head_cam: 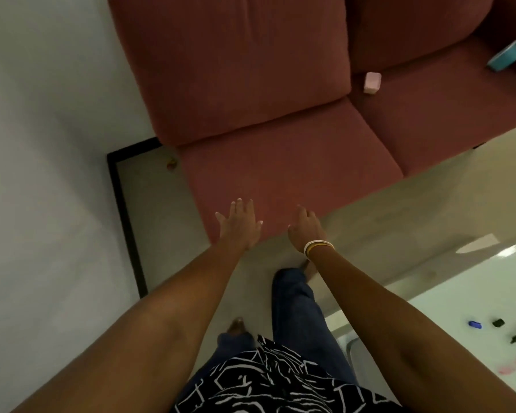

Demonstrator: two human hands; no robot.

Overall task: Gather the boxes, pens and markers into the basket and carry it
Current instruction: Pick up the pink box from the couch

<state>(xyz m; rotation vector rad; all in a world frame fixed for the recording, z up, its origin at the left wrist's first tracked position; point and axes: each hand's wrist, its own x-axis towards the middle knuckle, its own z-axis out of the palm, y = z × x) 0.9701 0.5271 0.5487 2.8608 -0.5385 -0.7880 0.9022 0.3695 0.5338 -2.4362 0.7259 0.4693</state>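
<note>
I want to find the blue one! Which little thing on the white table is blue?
The blue marker cap, farthest left on the white table. The other small pieces beside it are dark.

Maroon sofa against white wall, pale floor.

Rust-red sofa, pink box, teal basket, black-and-white patterned top, blue jeans

Head-worn view, steeply downward.
</note>
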